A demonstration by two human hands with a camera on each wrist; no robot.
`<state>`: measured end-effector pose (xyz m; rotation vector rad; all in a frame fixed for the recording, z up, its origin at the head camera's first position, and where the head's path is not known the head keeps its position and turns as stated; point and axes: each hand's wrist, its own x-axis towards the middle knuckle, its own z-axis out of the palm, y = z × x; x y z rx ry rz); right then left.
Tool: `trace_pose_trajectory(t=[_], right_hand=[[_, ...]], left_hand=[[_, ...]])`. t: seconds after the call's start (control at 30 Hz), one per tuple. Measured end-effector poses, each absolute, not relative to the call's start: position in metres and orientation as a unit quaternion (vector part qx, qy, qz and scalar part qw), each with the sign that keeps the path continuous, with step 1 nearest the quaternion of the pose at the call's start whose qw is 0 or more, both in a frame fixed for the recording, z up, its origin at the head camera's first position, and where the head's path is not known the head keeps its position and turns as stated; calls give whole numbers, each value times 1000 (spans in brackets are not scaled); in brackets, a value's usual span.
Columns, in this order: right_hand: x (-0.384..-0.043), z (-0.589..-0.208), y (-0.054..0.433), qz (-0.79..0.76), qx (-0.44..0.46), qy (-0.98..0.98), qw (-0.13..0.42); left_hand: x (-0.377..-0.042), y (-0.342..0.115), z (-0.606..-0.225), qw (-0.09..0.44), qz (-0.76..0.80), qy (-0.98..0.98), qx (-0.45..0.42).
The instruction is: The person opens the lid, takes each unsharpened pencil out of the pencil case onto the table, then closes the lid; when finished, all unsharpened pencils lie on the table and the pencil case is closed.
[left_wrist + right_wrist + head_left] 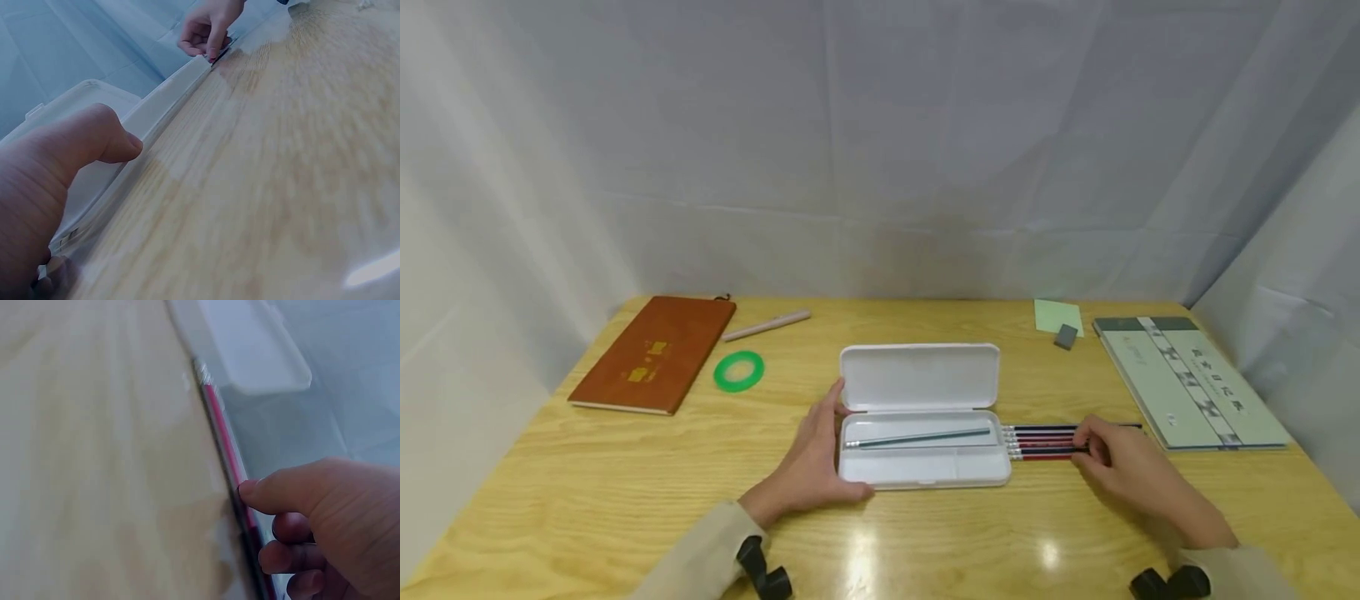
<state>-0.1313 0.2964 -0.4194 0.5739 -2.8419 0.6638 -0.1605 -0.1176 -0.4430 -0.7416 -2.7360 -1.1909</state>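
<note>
Far left of worktop (625, 508): brown notebook (651, 354), then pale pen (767, 326) and green tape ring (721, 373). Left hand (808, 462) grips the left end of the open white pencil case (917, 477), thumb along its front edge; one teal pencil (925, 437) lies in the rear compartment. Just beyond the case's right end, a row of pencils (1045, 442) lies side by side; right hand (1131, 471) pinches at the row, thumb and forefinger closed. Further right: eraser (1065, 337), green paper (1054, 313), pale book (1195, 383). Step in hand, judged: taking up pencils for the case; next move would call for a lift, then lowering lengthwise with the case held steady. Number pinched: cannot tell. Left fingertips partly hidden behind the case; pencils' far ends partly covered by right hand; right wrist view blurred; sleeves cut off.
</note>
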Motion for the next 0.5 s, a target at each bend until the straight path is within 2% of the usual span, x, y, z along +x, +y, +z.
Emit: trace_pose_trajectory(t=[0.13, 0.23, 0.33, 0.5], right_hand=[[-142, -411, 277, 231, 200, -950, 58], [-151, -408, 257, 234, 222, -945, 60], [-157, -409, 235, 247, 257, -931, 78], [-167, -418, 199, 257, 308, -905, 141]], left_hand=[[-161, -118, -443, 40, -387, -888, -245], [-161, -119, -443, 42, -387, -888, -245], [-161, -118, -444, 41, -386, -889, -244], [-162, -118, -445, 42, -387, -889, -243]])
